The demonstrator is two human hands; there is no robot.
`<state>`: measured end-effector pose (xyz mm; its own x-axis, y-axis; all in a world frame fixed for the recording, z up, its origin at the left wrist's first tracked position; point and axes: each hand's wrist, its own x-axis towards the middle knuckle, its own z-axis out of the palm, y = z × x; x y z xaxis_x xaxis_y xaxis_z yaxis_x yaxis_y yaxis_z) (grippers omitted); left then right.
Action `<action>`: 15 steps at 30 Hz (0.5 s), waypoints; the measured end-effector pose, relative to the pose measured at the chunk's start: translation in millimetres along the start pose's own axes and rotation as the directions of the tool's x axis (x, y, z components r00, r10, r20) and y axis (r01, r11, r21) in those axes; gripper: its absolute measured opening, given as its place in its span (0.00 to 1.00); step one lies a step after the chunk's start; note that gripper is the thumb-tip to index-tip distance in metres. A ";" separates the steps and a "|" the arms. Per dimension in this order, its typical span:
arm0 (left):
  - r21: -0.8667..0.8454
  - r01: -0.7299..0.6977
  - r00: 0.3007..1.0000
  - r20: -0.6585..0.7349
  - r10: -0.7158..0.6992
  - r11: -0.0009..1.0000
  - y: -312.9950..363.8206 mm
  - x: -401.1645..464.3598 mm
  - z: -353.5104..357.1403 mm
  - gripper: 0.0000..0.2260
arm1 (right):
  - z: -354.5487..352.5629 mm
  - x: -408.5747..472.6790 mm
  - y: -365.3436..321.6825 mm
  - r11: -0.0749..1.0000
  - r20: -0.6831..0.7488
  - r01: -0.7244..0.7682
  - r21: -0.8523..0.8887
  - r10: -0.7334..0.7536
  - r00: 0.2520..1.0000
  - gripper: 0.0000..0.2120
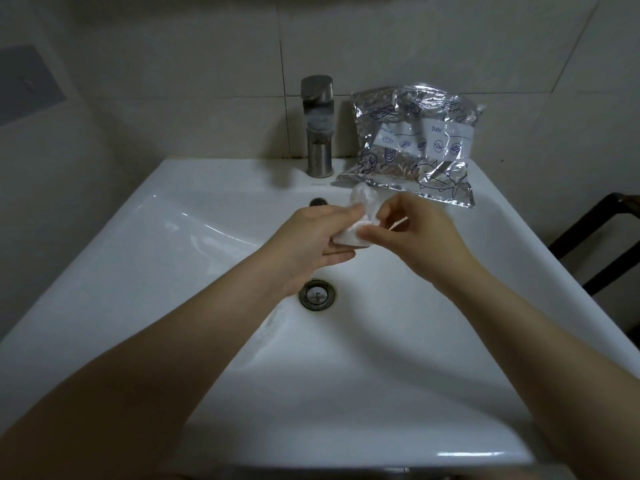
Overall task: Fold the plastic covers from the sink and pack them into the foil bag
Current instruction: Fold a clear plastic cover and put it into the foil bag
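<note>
Folding plastic cover [351, 233] over sink [138, 271]: left hand [311, 237] cradles, right hand [412, 230] pinches; next, probably into foil bag [412, 140].

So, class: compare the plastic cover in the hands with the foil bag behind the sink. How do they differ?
The plastic cover is small, white and bunched; the foil bag is far larger, shiny silver with blue printed drawings. The cover is held above the basin by the left hand and the right hand; the bag leans untouched on the sink rim by the tap. Both are crinkled.
</note>
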<state>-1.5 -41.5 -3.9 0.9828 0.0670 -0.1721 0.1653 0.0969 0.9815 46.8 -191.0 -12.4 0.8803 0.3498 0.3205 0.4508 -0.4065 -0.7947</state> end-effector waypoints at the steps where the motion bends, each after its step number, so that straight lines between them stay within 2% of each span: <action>1: 0.005 0.002 1.000 0.002 -0.002 1.000 -0.8 0.0 0.3 0.11 | 0.4 -0.7 -0.5 0.997 -0.035 0.067 -0.026 -0.068 0.997 0.12; 3: -0.035 0.021 1.000 0.003 -0.020 0.999 -1.8 -0.5 0.7 0.10 | 2.5 -2.0 -2.0 0.959 -0.033 0.272 -0.084 -0.276 0.961 0.09; 5: -0.100 0.033 0.999 0.014 -0.032 0.994 -0.8 -0.8 0.8 0.08 | 3.6 -4.1 -2.0 0.891 0.032 0.431 -0.140 -0.431 0.902 0.04; 8: -0.182 0.046 0.999 0.031 -0.041 0.982 3.9 -2.5 0.3 0.06 | 0.3 -3.3 -2.9 0.811 0.135 0.536 -0.235 -0.519 0.844 0.14; 12: -0.224 0.055 0.998 0.041 -0.047 0.973 6.8 -4.7 1.6 0.05 | 0.4 -1.3 -0.8 0.626 0.140 0.632 -0.457 -0.651 0.746 0.13; 15: -0.208 0.059 0.998 0.045 -0.050 0.976 6.1 -4.7 1.9 0.04 | 3.7 -1.8 -4.3 0.576 0.106 0.642 -0.507 -0.697 0.709 0.11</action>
<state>-4.9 -43.1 3.0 0.9760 0.0174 -0.2173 0.2017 0.3052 0.9307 42.7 -186.8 -11.5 0.2942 0.6207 0.7268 0.8992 -0.4374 0.0096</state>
